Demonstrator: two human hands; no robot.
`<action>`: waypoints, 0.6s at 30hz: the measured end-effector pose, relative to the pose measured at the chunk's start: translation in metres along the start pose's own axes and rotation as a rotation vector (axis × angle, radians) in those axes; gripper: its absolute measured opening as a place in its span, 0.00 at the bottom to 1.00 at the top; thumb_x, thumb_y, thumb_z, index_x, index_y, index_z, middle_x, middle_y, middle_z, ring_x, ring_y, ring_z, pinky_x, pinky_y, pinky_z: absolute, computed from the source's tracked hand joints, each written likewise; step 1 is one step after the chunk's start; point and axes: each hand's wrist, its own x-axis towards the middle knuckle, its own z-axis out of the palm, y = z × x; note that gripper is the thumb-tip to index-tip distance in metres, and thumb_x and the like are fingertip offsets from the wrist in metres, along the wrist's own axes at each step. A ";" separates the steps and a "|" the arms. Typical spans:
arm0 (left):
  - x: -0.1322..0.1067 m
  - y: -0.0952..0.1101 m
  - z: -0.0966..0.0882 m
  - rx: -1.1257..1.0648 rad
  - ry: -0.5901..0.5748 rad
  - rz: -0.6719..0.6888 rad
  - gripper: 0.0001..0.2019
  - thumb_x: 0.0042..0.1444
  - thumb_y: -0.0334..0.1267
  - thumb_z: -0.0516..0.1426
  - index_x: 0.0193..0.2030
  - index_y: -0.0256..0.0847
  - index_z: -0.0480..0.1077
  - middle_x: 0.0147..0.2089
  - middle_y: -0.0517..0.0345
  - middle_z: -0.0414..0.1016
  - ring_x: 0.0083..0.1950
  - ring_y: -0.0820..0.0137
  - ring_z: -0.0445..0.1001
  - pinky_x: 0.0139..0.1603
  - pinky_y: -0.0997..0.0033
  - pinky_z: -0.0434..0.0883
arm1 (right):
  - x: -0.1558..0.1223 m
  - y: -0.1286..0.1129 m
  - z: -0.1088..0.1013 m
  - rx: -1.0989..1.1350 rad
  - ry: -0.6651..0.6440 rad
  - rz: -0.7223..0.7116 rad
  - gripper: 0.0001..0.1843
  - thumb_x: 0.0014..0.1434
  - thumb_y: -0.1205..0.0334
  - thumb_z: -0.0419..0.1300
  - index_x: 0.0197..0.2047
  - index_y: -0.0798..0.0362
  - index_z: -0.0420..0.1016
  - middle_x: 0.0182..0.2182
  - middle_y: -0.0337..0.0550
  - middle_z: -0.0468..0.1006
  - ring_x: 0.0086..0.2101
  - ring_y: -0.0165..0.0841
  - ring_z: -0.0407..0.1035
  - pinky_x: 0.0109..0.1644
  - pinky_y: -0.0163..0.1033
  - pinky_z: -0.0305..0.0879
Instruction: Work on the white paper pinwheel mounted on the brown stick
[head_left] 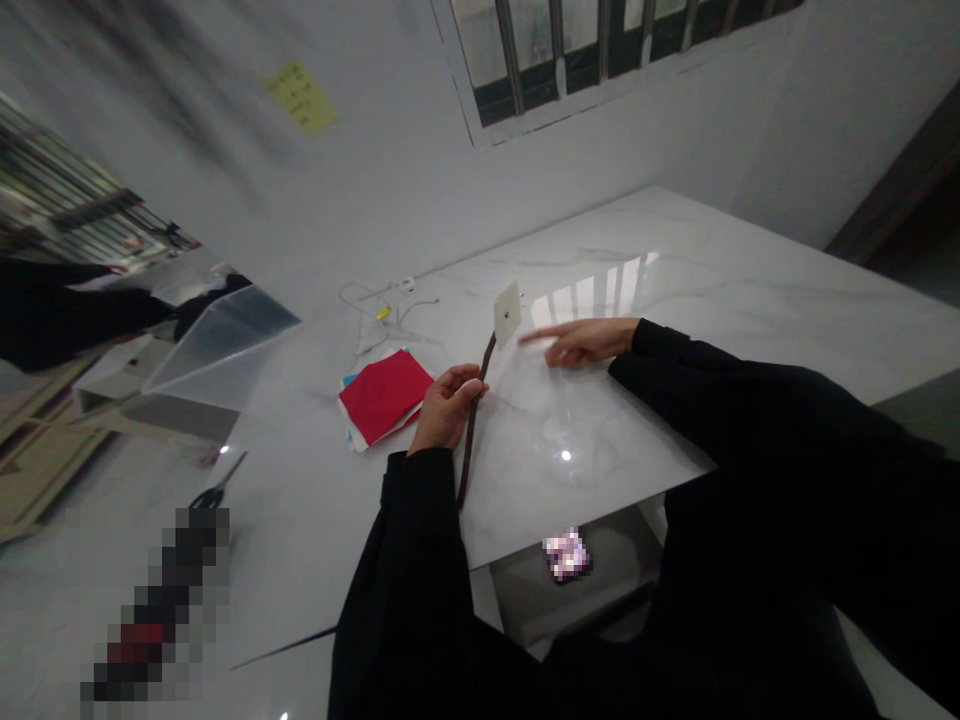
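Note:
My left hand (448, 405) is closed around a thin brown stick (470, 440), held upright at a slant above the table. At the stick's top end sits a small white square piece (508, 314) with a dark dot near its middle; a pin-like tip shows at its right edge. My right hand (589, 342) holds nothing. Its index finger stretches toward the white square, just short of it, and the other fingers are curled loosely. Beside my left hand lies a pile of coloured sheets, a red sheet (386, 395) on top.
Thin cables (386, 312) lie by the wall on the white marbled table (600, 430). Scissors (216, 490) rest at the left, near a blurred-out patch. A phone-like thing (568, 555) is in the open space below the table's front edge. A clear bin (225, 345) stands far left.

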 end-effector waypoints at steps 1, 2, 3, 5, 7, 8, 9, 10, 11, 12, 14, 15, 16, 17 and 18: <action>0.000 0.001 0.001 0.002 0.002 0.001 0.23 0.35 0.42 0.78 0.39 0.40 0.80 0.35 0.60 0.80 0.35 0.72 0.78 0.40 0.72 0.74 | -0.004 0.000 0.003 -0.070 -0.263 0.106 0.33 0.55 0.62 0.76 0.62 0.54 0.77 0.28 0.33 0.72 0.22 0.23 0.56 0.24 0.30 0.47; -0.001 0.001 0.001 0.000 0.005 0.004 0.23 0.35 0.42 0.78 0.39 0.40 0.80 0.35 0.60 0.79 0.34 0.73 0.78 0.40 0.72 0.74 | -0.006 0.000 0.005 -0.116 -0.463 0.195 0.34 0.52 0.59 0.78 0.61 0.55 0.78 0.27 0.34 0.72 0.22 0.23 0.57 0.24 0.30 0.47; -0.001 0.001 0.002 -0.003 0.007 0.005 0.23 0.34 0.42 0.78 0.38 0.40 0.80 0.34 0.61 0.79 0.34 0.73 0.78 0.40 0.73 0.74 | -0.007 0.001 0.006 -0.133 -0.567 0.241 0.34 0.51 0.57 0.80 0.59 0.56 0.80 0.27 0.34 0.72 0.22 0.23 0.56 0.24 0.30 0.46; -0.001 0.002 0.002 -0.009 0.010 0.004 0.23 0.34 0.42 0.78 0.38 0.40 0.80 0.33 0.61 0.79 0.34 0.74 0.78 0.39 0.74 0.73 | -0.003 0.005 0.005 -0.097 -0.505 0.190 0.28 0.54 0.54 0.78 0.55 0.57 0.81 0.25 0.33 0.68 0.21 0.22 0.53 0.24 0.30 0.43; -0.001 0.001 0.002 -0.012 0.010 0.000 0.23 0.34 0.42 0.79 0.38 0.40 0.80 0.33 0.62 0.79 0.33 0.74 0.78 0.38 0.75 0.73 | 0.005 0.009 -0.001 -0.024 -0.180 0.050 0.20 0.59 0.57 0.74 0.51 0.57 0.81 0.24 0.33 0.65 0.21 0.22 0.51 0.23 0.30 0.42; -0.001 0.001 0.002 -0.013 0.008 -0.002 0.23 0.34 0.42 0.79 0.38 0.41 0.80 0.33 0.62 0.79 0.33 0.74 0.78 0.38 0.75 0.73 | 0.010 0.011 -0.005 0.003 0.034 -0.022 0.17 0.60 0.60 0.72 0.51 0.57 0.79 0.25 0.33 0.65 0.22 0.23 0.51 0.23 0.30 0.43; -0.001 0.001 0.001 -0.013 0.005 -0.005 0.24 0.34 0.42 0.79 0.39 0.41 0.80 0.33 0.62 0.79 0.33 0.74 0.78 0.38 0.75 0.73 | 0.014 0.013 -0.008 0.016 0.249 -0.087 0.18 0.61 0.63 0.71 0.53 0.57 0.77 0.26 0.34 0.65 0.22 0.24 0.52 0.23 0.30 0.44; -0.001 0.000 0.001 -0.014 -0.001 -0.008 0.24 0.34 0.42 0.79 0.39 0.41 0.80 0.33 0.62 0.79 0.33 0.74 0.79 0.38 0.75 0.73 | 0.018 0.014 -0.011 0.016 0.438 -0.142 0.22 0.61 0.66 0.69 0.57 0.56 0.75 0.27 0.35 0.67 0.23 0.25 0.54 0.23 0.31 0.47; -0.001 0.000 0.001 -0.012 -0.008 -0.011 0.24 0.34 0.43 0.79 0.39 0.41 0.80 0.34 0.62 0.79 0.34 0.73 0.79 0.38 0.75 0.73 | 0.020 0.014 -0.014 0.010 0.585 -0.192 0.28 0.60 0.67 0.68 0.63 0.55 0.71 0.28 0.35 0.68 0.24 0.26 0.55 0.23 0.31 0.49; -0.001 0.000 0.001 -0.009 -0.015 -0.013 0.24 0.35 0.43 0.79 0.39 0.41 0.80 0.34 0.61 0.79 0.34 0.74 0.79 0.38 0.74 0.73 | 0.022 0.014 -0.015 0.001 0.677 -0.242 0.35 0.60 0.68 0.67 0.68 0.53 0.66 0.29 0.35 0.68 0.24 0.27 0.57 0.23 0.31 0.52; -0.002 0.000 0.001 -0.003 -0.028 -0.010 0.24 0.35 0.42 0.78 0.40 0.41 0.80 0.36 0.61 0.80 0.34 0.74 0.79 0.39 0.74 0.73 | 0.022 0.013 -0.014 -0.024 0.710 -0.330 0.45 0.58 0.68 0.66 0.76 0.48 0.56 0.30 0.35 0.70 0.25 0.28 0.59 0.24 0.32 0.56; -0.002 0.000 0.001 0.001 -0.035 -0.007 0.23 0.36 0.42 0.78 0.40 0.41 0.80 0.37 0.61 0.80 0.34 0.74 0.78 0.39 0.74 0.73 | 0.021 0.013 -0.012 -0.041 0.683 -0.364 0.48 0.58 0.68 0.66 0.78 0.47 0.52 0.30 0.35 0.71 0.25 0.29 0.59 0.24 0.33 0.57; -0.002 0.000 0.000 0.006 -0.043 -0.004 0.23 0.36 0.42 0.78 0.40 0.41 0.80 0.39 0.61 0.80 0.34 0.74 0.78 0.40 0.73 0.73 | 0.020 0.012 -0.009 -0.062 0.649 -0.388 0.50 0.58 0.67 0.66 0.79 0.45 0.51 0.31 0.35 0.72 0.25 0.28 0.59 0.24 0.33 0.57; -0.001 0.000 0.000 0.011 -0.050 0.000 0.23 0.37 0.41 0.78 0.40 0.41 0.80 0.40 0.61 0.80 0.34 0.74 0.78 0.40 0.72 0.73 | 0.019 0.011 -0.007 -0.085 0.620 -0.401 0.49 0.58 0.67 0.66 0.79 0.45 0.52 0.31 0.35 0.73 0.25 0.28 0.59 0.24 0.33 0.57; -0.001 0.000 0.000 0.017 -0.057 0.002 0.23 0.37 0.41 0.78 0.41 0.41 0.80 0.41 0.60 0.80 0.34 0.74 0.78 0.41 0.72 0.73 | 0.018 0.010 -0.004 -0.109 0.598 -0.403 0.48 0.58 0.67 0.66 0.78 0.46 0.55 0.31 0.35 0.73 0.24 0.28 0.58 0.24 0.32 0.56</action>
